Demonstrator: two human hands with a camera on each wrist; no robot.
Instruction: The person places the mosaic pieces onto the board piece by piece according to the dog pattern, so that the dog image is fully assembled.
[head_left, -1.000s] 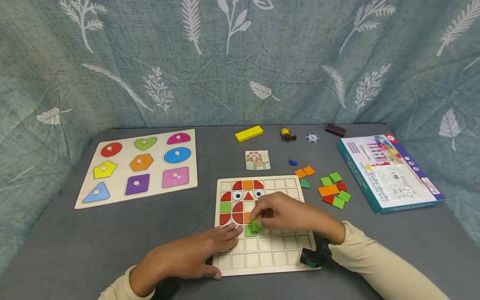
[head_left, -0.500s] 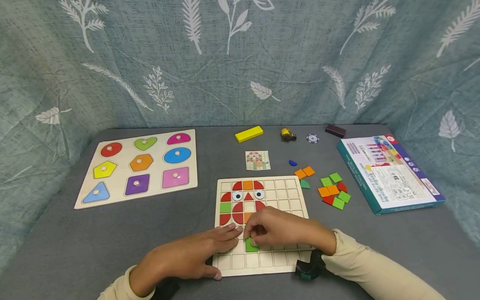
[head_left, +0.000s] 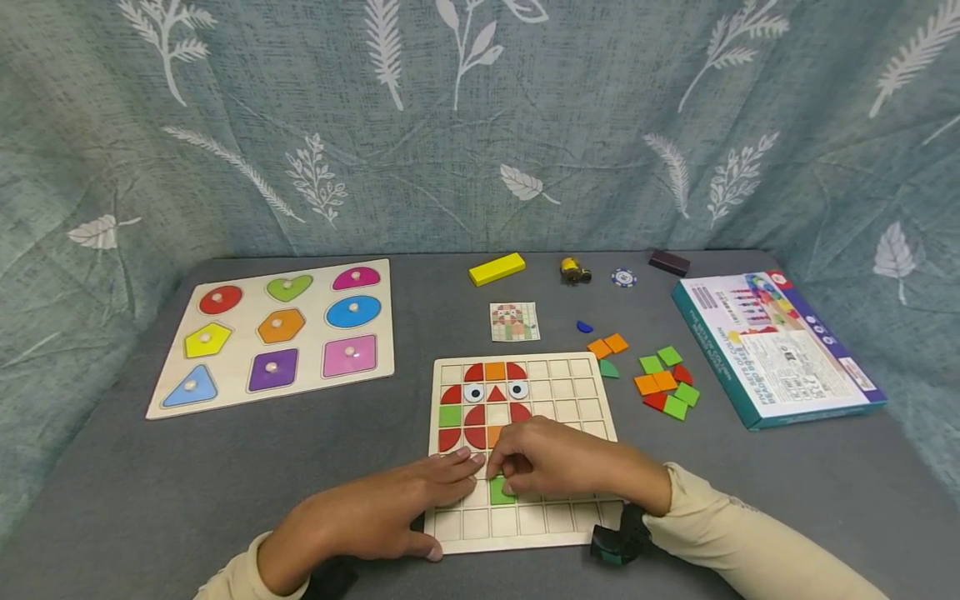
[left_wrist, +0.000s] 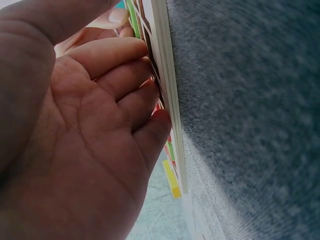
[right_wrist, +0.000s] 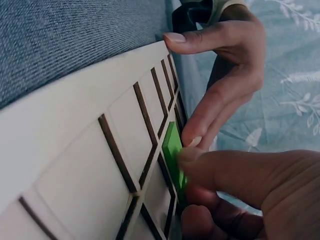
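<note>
A green tile (head_left: 501,492) is lying in a cell of the grid board (head_left: 592,400), in the row below the filled pattern, near the board's left half. The right hand (head_left: 551,458) is bending over it, its fingers (right_wrist: 200,162) curled and pressing on the tile's edge; the right wrist view is showing the tile (right_wrist: 173,155) sitting partly raised out of its cell, pinched between thumb and fingertip. The left hand (head_left: 375,512) is lying flat on the board's near left corner, fingers straight and together, their tips just beside the right hand's; the thumb is resting along the board's front edge. In the left wrist view the left hand (left_wrist: 90,130) is pressing its fingertips against the board (left_wrist: 167,75).

Above the tile, red, orange and green pieces are filling the board's upper left cells, with two eye tiles (head_left: 474,391) among them. A small pattern card (head_left: 514,321) is lying beyond the board on the grey desk (head_left: 420,317). To the board's right, loose tiles (head_left: 663,382) in orange, green and red are lying in a cluster, and a box (head_left: 780,346) is lying further right. A shape puzzle (head_left: 273,333) is sitting well to the left. A yellow block (head_left: 497,268) is lying at the back.
</note>
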